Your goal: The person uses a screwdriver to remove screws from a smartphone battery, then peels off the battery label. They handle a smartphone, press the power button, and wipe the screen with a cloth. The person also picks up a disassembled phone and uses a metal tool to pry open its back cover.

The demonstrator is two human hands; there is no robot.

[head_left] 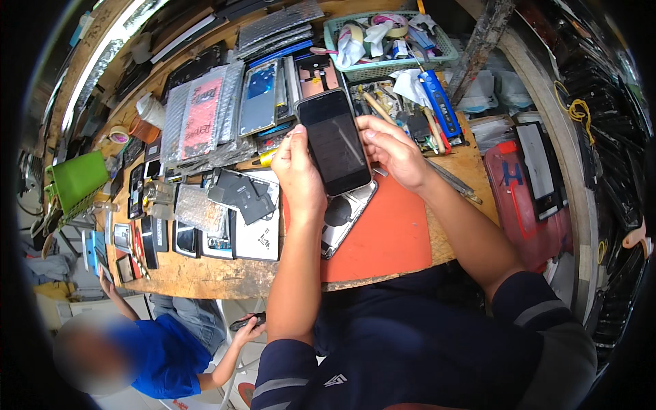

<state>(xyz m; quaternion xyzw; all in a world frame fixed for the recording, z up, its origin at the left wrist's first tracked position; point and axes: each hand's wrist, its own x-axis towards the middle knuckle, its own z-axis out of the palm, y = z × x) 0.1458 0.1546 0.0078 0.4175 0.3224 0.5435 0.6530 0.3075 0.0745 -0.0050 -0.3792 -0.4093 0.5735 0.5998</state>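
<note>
A smartphone with a dark screen is held up above the workbench, tilted slightly. My left hand grips its left side, thumb on the edge. At its right edge, the fingers of my right hand are curled against the phone, partly hidden behind it. Below it, an opened phone body with bare inner parts lies on an orange mat. Left of my left forearm, black flat phone parts rest on a white sheet.
Bubble-wrapped packs and phone frames are stacked at the back. A green basket holds tapes and cloths. Right of it stands a blue tool among loose tools. Several phones line the left edge, where a person in blue sits.
</note>
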